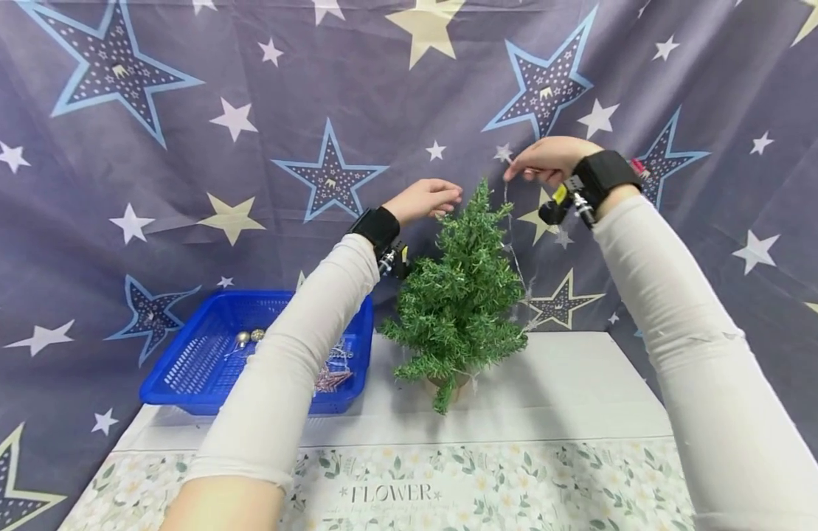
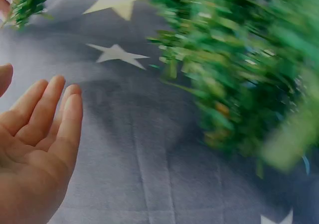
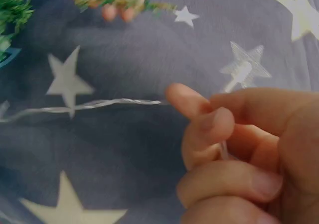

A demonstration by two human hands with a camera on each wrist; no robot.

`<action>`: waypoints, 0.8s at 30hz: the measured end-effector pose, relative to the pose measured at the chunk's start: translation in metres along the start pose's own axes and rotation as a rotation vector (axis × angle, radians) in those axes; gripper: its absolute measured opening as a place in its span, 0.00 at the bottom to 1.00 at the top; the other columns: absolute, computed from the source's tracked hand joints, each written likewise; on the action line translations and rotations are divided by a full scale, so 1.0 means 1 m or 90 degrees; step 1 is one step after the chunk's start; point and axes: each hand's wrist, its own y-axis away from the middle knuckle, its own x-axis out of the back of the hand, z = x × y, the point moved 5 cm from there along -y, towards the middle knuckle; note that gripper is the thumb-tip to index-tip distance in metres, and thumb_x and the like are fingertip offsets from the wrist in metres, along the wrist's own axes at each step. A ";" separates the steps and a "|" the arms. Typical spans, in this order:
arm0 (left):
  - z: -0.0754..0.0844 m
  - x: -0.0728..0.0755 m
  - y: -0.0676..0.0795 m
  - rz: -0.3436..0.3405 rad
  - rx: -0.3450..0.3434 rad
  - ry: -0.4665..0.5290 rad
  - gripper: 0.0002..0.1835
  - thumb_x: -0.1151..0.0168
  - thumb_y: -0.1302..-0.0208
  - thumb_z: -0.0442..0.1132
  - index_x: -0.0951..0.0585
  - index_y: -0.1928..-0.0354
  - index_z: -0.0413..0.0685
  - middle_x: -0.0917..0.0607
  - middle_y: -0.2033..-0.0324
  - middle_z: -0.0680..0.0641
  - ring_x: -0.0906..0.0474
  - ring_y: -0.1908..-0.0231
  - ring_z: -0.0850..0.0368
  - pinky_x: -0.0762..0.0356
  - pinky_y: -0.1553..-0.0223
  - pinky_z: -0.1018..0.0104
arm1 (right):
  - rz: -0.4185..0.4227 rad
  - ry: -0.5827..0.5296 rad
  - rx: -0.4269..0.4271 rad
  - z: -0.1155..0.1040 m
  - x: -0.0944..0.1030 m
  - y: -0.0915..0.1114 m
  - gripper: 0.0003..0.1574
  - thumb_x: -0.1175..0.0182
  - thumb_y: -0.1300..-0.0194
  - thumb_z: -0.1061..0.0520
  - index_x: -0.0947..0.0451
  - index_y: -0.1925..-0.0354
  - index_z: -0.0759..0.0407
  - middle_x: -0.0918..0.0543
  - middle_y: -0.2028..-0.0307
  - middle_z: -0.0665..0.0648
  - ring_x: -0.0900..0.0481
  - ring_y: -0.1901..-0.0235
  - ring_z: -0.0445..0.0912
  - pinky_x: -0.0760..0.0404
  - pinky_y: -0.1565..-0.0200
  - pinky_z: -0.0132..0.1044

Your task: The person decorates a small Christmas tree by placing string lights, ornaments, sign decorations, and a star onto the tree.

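Note:
A small green artificial Christmas tree (image 1: 462, 295) stands in a pot on the white table. My left hand (image 1: 427, 199) is left of its tip; the left wrist view shows that palm (image 2: 37, 157) with fingers extended and holding nothing. Above and right of the tip, my right hand (image 1: 551, 157) pinches a clear string-light wire (image 3: 114, 103) between thumb and fingers. A transparent star light (image 3: 246, 69) hangs by those fingers. From the hand, the wire runs down along the tree's right side. Its lower end is partly hidden by branches.
Left of the tree sits a blue plastic basket (image 1: 362, 332) with gold balls (image 1: 243, 338) and a pinkish star ornament (image 1: 331, 380), partly covered by my left sleeve. A star-printed curtain (image 1: 395, 96) hangs right behind. Floral cloth (image 1: 515, 479) covers the table's front.

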 end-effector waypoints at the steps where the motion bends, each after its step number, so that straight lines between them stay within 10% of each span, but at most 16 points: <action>1: 0.002 0.000 -0.002 0.006 -0.004 0.015 0.25 0.53 0.25 0.44 0.33 0.32 0.41 0.26 0.34 0.39 0.27 0.35 0.45 0.28 0.34 0.59 | -0.012 0.028 0.001 -0.007 -0.002 -0.006 0.15 0.57 0.24 0.51 0.23 0.52 0.49 0.33 0.84 0.41 0.46 0.89 0.31 0.44 0.83 0.24; 8: 0.014 -0.010 -0.013 0.016 -0.035 0.075 0.26 0.49 0.27 0.40 0.36 0.30 0.40 0.30 0.31 0.40 0.31 0.32 0.49 0.31 0.32 0.59 | -0.038 0.187 0.004 -0.044 -0.020 -0.036 0.13 0.53 0.27 0.50 0.23 0.62 0.51 0.35 0.85 0.42 0.46 0.88 0.33 0.44 0.81 0.24; 13: 0.016 -0.014 -0.012 0.060 -0.020 0.149 0.22 0.46 0.29 0.38 0.28 0.37 0.36 0.18 0.46 0.40 0.18 0.51 0.56 0.23 0.39 0.62 | -0.041 0.225 0.005 -0.055 -0.030 -0.047 0.18 0.52 0.29 0.50 0.22 0.73 0.50 0.34 0.86 0.42 0.44 0.87 0.33 0.42 0.81 0.24; 18: 0.024 -0.007 0.005 0.107 -0.028 0.160 0.17 0.43 0.31 0.36 0.22 0.47 0.29 0.16 0.71 0.49 0.19 0.70 0.61 0.22 0.41 0.52 | -0.032 0.244 0.008 -0.050 -0.030 -0.042 0.16 0.52 0.28 0.47 0.26 0.64 0.56 0.32 0.83 0.42 0.38 0.84 0.34 0.35 0.78 0.25; 24: 0.031 0.006 0.021 0.143 -0.049 0.132 0.17 0.44 0.30 0.35 0.22 0.48 0.27 0.18 0.73 0.51 0.21 0.69 0.59 0.23 0.41 0.50 | -0.084 0.253 0.052 -0.022 -0.027 -0.039 0.11 0.51 0.32 0.54 0.24 0.67 0.58 0.28 0.83 0.43 0.31 0.81 0.34 0.29 0.74 0.25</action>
